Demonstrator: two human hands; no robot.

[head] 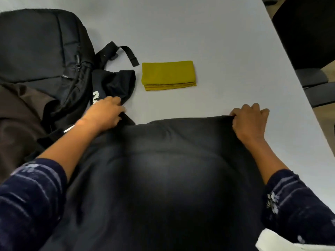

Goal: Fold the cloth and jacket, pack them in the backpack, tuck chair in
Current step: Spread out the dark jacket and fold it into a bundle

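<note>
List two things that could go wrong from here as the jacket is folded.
1. The left hand grips the jacket right beside the backpack; a strap could get caught in the fold.
2. The right hand pinches only the edge, so the fold may come out uneven.

Black jacket (163, 169) spread flat; folded yellow cloth (168, 75) beside black backpack (41, 51).

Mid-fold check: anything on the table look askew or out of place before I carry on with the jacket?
Mostly tidy. The yellow cloth lies neatly folded, apart from the rest. The one untidy spot: a sleeve of the black jacket is bunched beside the backpack, past the left hand, unfolded. The right hand pinches the far edge.
</note>
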